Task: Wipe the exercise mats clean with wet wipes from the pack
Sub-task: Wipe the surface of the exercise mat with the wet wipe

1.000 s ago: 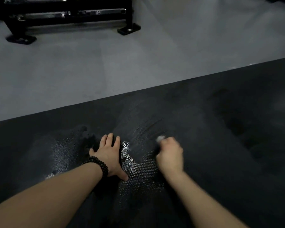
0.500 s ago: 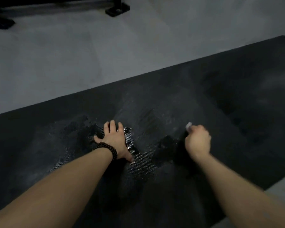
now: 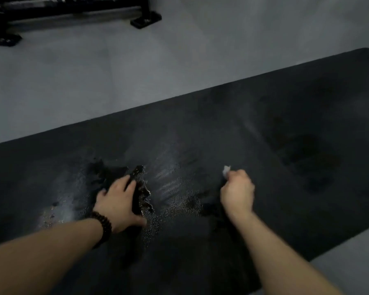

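A black textured exercise mat (image 3: 275,116) lies diagonally across the grey floor, with damp, shiny patches near its middle. My left hand (image 3: 117,201), a dark bead bracelet on its wrist, presses flat on the mat with straight fingers. My right hand (image 3: 238,192) is curled into a fist around a white wet wipe (image 3: 226,169), whose corner sticks out above the knuckles. The fist presses down on the mat, to the right of the left hand. The wipe pack is not in view.
Grey floor (image 3: 115,77) runs beyond the mat's far edge and shows again at the lower right corner. A black metal rack base (image 3: 146,20) with feet stands on the floor at the top left.
My right hand has slid the wipe to the right across the mat, away from the left hand. The left hand stays pressed in place. The view has shifted, showing more of the mat's right end.
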